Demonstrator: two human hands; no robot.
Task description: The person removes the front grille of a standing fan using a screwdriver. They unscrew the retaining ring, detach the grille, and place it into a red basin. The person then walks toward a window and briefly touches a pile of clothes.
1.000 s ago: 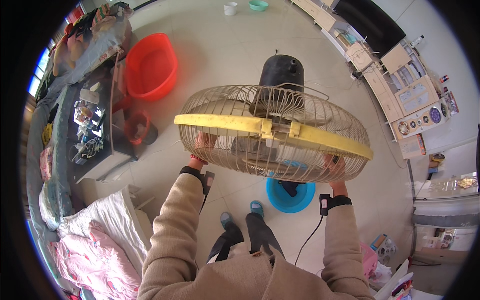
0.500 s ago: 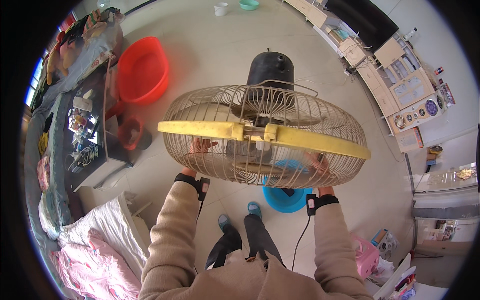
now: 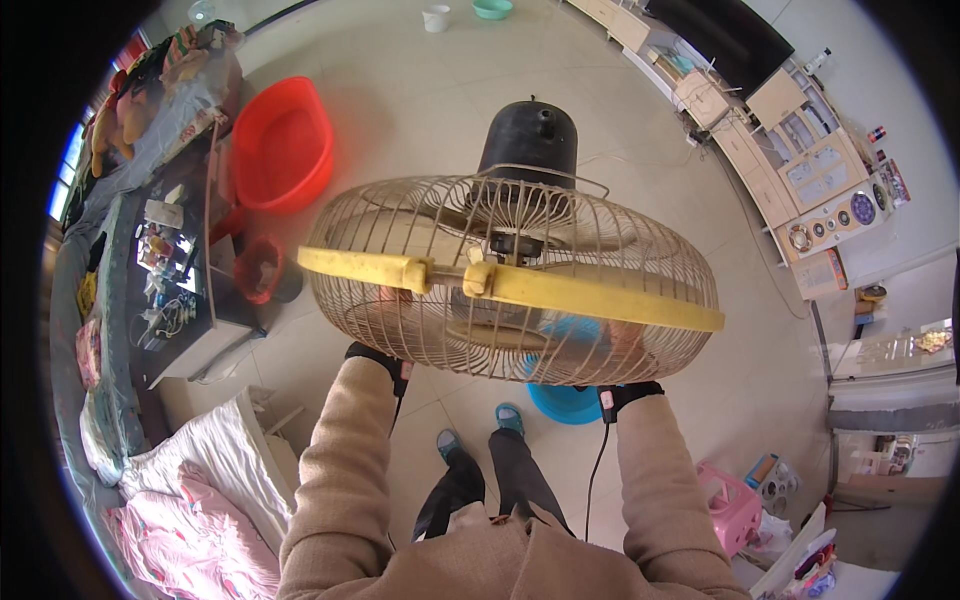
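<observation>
Fan point(image 3: 545, 286) partly hides blue basin point(image 3: 567, 404) on floor point(image 3: 400, 90).

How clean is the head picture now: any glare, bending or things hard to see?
Head view: the pale wooden television cabinet bows along the rim; same view: the narrow window, far left, is glaringly bright; head view: the left hand and right hand look indistinct through the round tan wire fan guard.
</observation>
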